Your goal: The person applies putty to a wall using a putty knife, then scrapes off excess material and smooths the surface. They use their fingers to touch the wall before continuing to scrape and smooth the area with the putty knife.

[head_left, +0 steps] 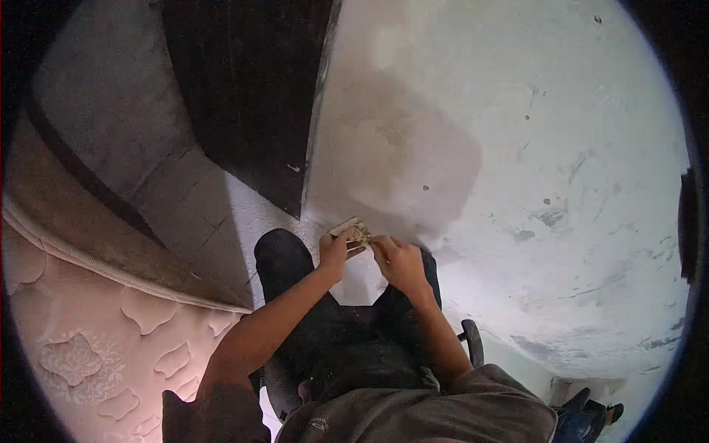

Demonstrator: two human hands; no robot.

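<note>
My left hand [334,256] holds a small flat piece [353,226], pale on one side and mottled brown on the other, above the gap between my knees. What kind of thing it is cannot be made out. Close by on the right, my right hand [400,263] is closed, its thumb and fingertips pinched at the piece's right edge. Whether those fingertips grip the piece itself or something tiny on it is too small to tell. Both forearms reach forward over my dark trousers [284,258].
A quilted pink mattress [111,347] lies at the left. Ahead stands a dark panel [247,96] with its lower corner near my hands. A pale, stained wall [561,184] rises on the right. A dark chair armrest [472,343] shows beside my right arm.
</note>
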